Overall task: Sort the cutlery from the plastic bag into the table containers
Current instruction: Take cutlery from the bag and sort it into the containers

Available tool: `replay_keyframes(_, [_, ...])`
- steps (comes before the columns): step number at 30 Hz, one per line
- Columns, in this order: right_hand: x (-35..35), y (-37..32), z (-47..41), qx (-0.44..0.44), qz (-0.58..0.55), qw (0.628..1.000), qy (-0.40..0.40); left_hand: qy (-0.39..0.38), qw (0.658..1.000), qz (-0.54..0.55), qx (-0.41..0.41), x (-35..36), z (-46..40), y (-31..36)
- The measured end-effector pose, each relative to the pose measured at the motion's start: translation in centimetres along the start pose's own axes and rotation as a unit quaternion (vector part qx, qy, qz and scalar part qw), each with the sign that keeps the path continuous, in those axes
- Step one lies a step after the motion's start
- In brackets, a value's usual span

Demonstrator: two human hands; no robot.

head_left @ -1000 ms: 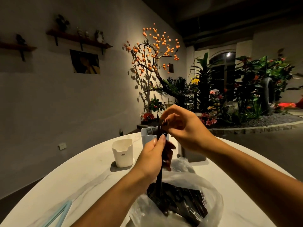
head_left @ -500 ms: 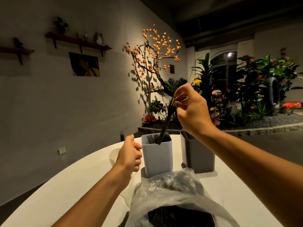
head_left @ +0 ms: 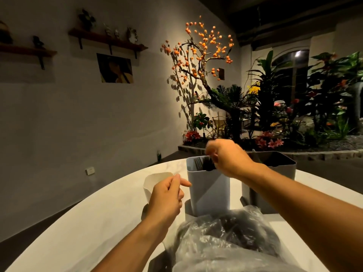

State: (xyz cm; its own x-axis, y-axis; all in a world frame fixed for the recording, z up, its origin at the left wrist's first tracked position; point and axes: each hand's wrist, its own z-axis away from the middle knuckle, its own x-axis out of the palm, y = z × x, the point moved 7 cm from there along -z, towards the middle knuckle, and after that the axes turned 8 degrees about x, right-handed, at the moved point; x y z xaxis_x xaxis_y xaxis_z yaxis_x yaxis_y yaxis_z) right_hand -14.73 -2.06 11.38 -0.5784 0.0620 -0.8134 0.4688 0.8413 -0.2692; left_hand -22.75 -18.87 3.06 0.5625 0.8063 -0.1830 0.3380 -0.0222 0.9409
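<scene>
Nearest, at about six o'clock, the plastic bag slumps on the table with dark cutlery showing through the film; its mouth is crumpled, so a blind reach could snag the plastic and drag the whole bag toward the edge. Toward nine o'clock from the bag, the left hand hovers with loosely curled fingers and holds nothing I can make out; it hangs just beside a white cup and could knock that light thing over if it swings. Further off, near twelve o'clock, the right hand sits at the rim of the pale blue container, where dark cutlery ends stand up; the hand is blurred, and I cannot tell whether its fingers pinch a piece or have let go. A hurried release could leave a piece leaning out, and a wrist catching the rim could tip the tall, narrow container. At one o'clock stands a grey container, partly hidden by the forearm; a wrong piece could land there; beyond lie plants.
</scene>
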Motion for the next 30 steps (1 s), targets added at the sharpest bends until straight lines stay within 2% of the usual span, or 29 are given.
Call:
replay_keyframes(2, [1.2,-0.7,0.3,-0.021,0.084,0.996,-0.013,-0.011,0.999,0.033,-0.023,-0.1,-0.2,-0.6])
replay_keyframes(4, [0.4,-2.7,0.9,-0.04,-0.035,0.999,-0.009,-0.032,0.994,0.092,-0.053,-0.1,-0.1,-0.9])
replay_keyframes(6, [0.7,-5.4,1.5,-0.062,-0.191,0.971,-0.128,-0.035,0.99,0.119,-0.072,-0.2,0.0,-1.1])
replay_keyframes(8, [1.8,-8.4,2.6,-0.101,-0.192,0.948,-0.232,-0.026,0.992,0.109,-0.06,-0.6,0.1,-0.8])
replay_keyframes(10, [2.5,-10.0,2.9,-0.127,-0.161,0.953,-0.222,-0.009,0.995,0.095,-0.039,-1.0,0.0,-0.5])
replay_keyframes(13, [2.8,-10.6,1.8,-0.108,-0.201,0.96,-0.164,0.024,0.997,0.078,-0.009,-2.6,-0.5,-0.6])
replay_keyframes(17, [2.0,-10.2,-0.9,-0.086,-0.175,0.981,0.008,0.131,0.991,0.038,0.019,-6.8,-1.2,-1.2])
replay_keyframes(20, [2.9,-10.9,-1.8,-0.106,-0.125,0.984,0.063,0.174,0.985,0.008,0.012,-9.0,-1.4,-2.4])
replay_keyframes(25, [8.4,-12.8,-2.1,-0.152,-0.021,0.988,0.02,0.172,0.985,-0.014,-0.007,-9.9,-1.9,-3.8])
replay_keyframes(27, [11.0,-13.2,-1.8,-0.165,0.017,0.985,-0.046,0.171,0.985,-0.018,-0.01,-10.1,-2.2,-4.4])
replay_keyframes(30, [13.6,-12.5,-1.4,-0.128,0.033,0.978,-0.159,0.168,0.985,-0.025,-0.016,-10.2,-2.4,-4.8])
